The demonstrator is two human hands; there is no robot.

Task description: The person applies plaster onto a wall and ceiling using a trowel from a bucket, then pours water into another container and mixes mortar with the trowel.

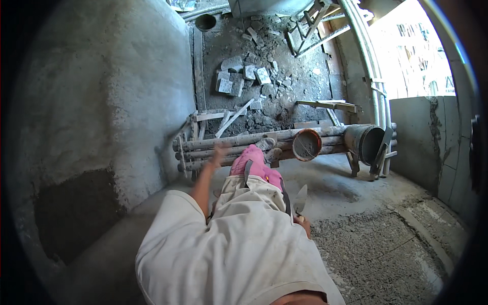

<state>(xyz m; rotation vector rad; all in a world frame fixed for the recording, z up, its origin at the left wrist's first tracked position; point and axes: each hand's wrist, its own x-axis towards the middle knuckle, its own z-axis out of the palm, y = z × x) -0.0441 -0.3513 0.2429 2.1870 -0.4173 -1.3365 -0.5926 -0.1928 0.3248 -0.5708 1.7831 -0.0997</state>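
My right hand [303, 221] is beside my hip, closed round the handle of a pointed trowel [302, 199] with its blade toward the far side. Nothing shows on the blade that I can make out. My left hand [219, 153] is stretched out in front, over the scaffold poles [236, 141]. It is smeared by motion, so its fingers are unclear and I see nothing in it. Beneath me the scaffold is made of several round poles lashed side by side, and my shoes [265, 144] rest on them. Right of my feet a bucket [307, 145] holds grey mortar.
A larger drum [367, 145] stands at the scaffold's right end, with a board [381, 152] leaning by it. Below, the floor has broken blocks [231, 81] and rubble. A grey wall [147, 91] rises on the left, with a darker patch [76, 208]. Rough mortar [366, 244] covers the lower right.
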